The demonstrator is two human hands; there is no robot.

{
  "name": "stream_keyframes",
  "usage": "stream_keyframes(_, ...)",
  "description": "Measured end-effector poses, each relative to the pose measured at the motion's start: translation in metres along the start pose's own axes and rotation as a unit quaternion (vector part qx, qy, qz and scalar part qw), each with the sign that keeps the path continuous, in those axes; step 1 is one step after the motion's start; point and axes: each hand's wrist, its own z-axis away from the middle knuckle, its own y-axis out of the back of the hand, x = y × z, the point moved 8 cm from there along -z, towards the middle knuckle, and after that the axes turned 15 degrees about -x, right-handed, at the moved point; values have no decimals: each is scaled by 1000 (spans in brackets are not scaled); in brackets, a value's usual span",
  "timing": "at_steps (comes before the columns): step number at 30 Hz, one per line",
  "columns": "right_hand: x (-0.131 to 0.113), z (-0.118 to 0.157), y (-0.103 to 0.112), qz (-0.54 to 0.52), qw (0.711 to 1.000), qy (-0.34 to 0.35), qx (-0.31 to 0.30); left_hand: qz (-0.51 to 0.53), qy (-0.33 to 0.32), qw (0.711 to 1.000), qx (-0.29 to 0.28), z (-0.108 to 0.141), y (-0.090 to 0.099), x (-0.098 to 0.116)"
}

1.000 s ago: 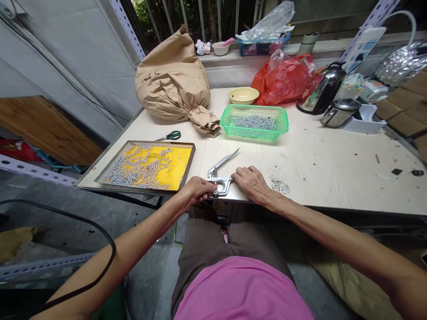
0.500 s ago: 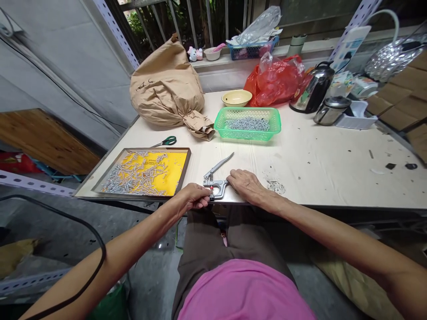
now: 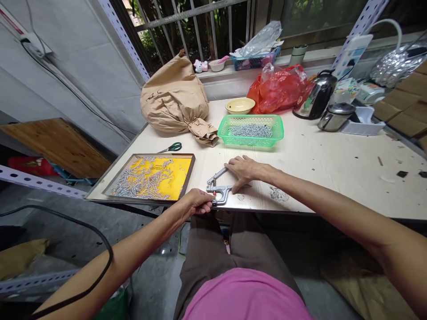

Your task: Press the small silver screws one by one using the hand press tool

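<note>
A pair of grey metal snap-fastener pliers (image 3: 220,194) lies at the table's front edge, handles spread apart and pointing right. My right hand (image 3: 245,171) spans the handles, fingers over the upper one and thumb by the lower one. At the jaws, beside a small red part, my left hand (image 3: 200,201) is closed in a pinch; whatever sits between its fingertips is too small to make out. To the left, small silvery metal pieces (image 3: 140,180) cover much of a yellow-bottomed tray (image 3: 193,164).
A green basket (image 3: 278,138) of similar metal pieces stands behind the pliers. Scissors (image 3: 175,146) lie behind the tray, near a brown paper sack (image 3: 173,102). Farther back are a cream bowl (image 3: 239,106), red plastic bag (image 3: 278,89) and kettle (image 3: 316,98).
My right hand has moved from the lower handle up and around both handles, its fingers reaching the upper one. My left hand stays at the jaws. The view has shifted slightly.
</note>
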Motion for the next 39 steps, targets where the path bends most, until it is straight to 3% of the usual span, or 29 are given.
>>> stream_keyframes(11, -8, 15, -5, 11, 999, -11, 36, -10, 12, 1000, -12, 4, -3, -1)
stream_keyframes(14, -11, 19, -7, 9, 999, -18, 45, -97, -29, 994, 31, 16, 0, 6)
stream_keyframes(16, -12, 22, -8, 9, 998, -20, 53, -232, -98, 960, 118, 28, 3, 23)
stream_keyframes(19, -14, 25, -9, 11, 998, -20, 63, -444, -226, 839, 217, 41, -14, 56)
stream_keyframes(21, -15, 27, -9, 13, 998, -24, 64, -540, -290, 761, 212, 38, -33, 72)
stream_keyframes(23, -15, 29, -10, 11, 998, -30, 59, -596, -311, 718, 181, 26, -45, 81)
stream_keyframes(28, -14, 35, -15, -16, 1000, -9, 25, -646, -288, 702, 88, -2, -56, 89)
stream_keyframes(34, -6, 35, -20, -40, 998, -58, -1, -684, -278, 668, 95, -3, -62, 96)
stream_keyframes(39, -13, 40, -21, 15, 995, -101, 10, -705, -280, 645, 84, 3, -69, 104)
